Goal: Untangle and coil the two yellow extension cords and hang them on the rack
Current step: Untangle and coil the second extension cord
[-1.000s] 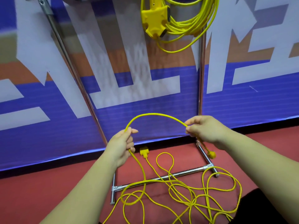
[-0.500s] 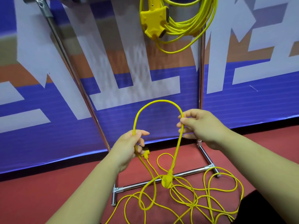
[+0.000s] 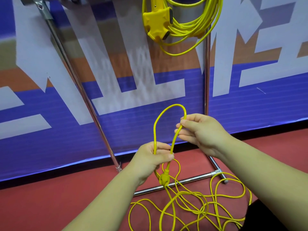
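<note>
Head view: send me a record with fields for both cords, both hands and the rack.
hung cord: coiled, hanging at the top of the rack
loose cord: tangled on the floor, one loop lifted
left hand: grips both strands at the loop's base
right hand: pinches the strand near the loop's top
plug: dangles below the left hand
to do: coil and hang the loose cord

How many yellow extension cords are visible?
2. One coiled cord hangs on the rack; the other cord loops between left hand and right hand, rest tangled on the floor. Tangle may hide more.
</note>
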A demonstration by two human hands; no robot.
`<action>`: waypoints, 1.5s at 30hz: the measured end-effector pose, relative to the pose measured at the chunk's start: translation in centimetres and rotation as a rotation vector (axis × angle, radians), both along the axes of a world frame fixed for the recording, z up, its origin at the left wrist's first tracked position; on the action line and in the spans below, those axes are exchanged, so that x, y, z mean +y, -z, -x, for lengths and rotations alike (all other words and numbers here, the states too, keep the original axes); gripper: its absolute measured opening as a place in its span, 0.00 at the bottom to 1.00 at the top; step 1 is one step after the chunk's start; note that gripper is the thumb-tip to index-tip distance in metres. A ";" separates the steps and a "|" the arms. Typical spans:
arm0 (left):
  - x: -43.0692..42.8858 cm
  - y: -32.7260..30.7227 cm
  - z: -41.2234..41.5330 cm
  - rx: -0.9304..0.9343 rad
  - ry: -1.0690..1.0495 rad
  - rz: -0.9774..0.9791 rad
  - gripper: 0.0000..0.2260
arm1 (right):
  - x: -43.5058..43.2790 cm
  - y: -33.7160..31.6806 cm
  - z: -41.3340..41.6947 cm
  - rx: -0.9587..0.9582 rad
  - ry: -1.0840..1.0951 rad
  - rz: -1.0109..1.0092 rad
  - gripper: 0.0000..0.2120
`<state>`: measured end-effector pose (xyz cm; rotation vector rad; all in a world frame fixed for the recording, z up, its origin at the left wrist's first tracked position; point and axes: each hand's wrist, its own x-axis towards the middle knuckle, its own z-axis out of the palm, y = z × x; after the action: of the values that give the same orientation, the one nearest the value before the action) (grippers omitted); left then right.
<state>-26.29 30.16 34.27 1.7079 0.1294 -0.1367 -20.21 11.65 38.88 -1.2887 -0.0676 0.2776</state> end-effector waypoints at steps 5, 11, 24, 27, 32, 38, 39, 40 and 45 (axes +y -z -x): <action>0.9 -1.0 -0.5 -0.060 -0.113 0.013 0.07 | -0.5 0.2 -0.1 -0.026 -0.048 0.072 0.06; 2.6 -4.2 -0.1 -0.161 -0.254 0.177 0.05 | 1.7 3.0 2.0 -0.190 -0.405 0.482 0.10; 3.8 -5.2 0.8 -0.164 -0.376 0.371 0.08 | 7.2 4.5 4.0 -0.261 -0.344 0.392 0.11; 5.4 -5.3 0.9 -0.152 -0.387 0.277 0.14 | 7.0 4.3 3.1 -0.121 -0.239 0.250 0.04; 8.0 -4.2 0.9 -0.068 -0.351 -0.078 0.15 | 4.6 4.3 0.4 -0.015 0.003 0.251 0.04; 8.6 -3.7 0.0 0.006 -0.436 -0.156 0.04 | 2.9 4.8 -1.4 -0.055 0.106 0.412 0.10; 8.7 -3.5 0.0 0.016 -0.438 -0.155 0.04 | 2.8 4.8 -1.3 -0.079 0.071 0.458 0.08; 8.7 -3.5 0.1 0.019 -0.442 -0.138 0.05 | 2.8 4.7 -1.2 -0.102 0.036 0.504 0.06; 8.9 -3.4 0.3 -0.008 -0.357 -0.079 0.14 | 2.1 3.1 -0.7 -0.304 -0.185 0.684 0.07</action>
<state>-26.62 39.05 37.64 1.7359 0.4350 0.1422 -19.51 13.71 35.81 -2.0044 -0.3769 0.2700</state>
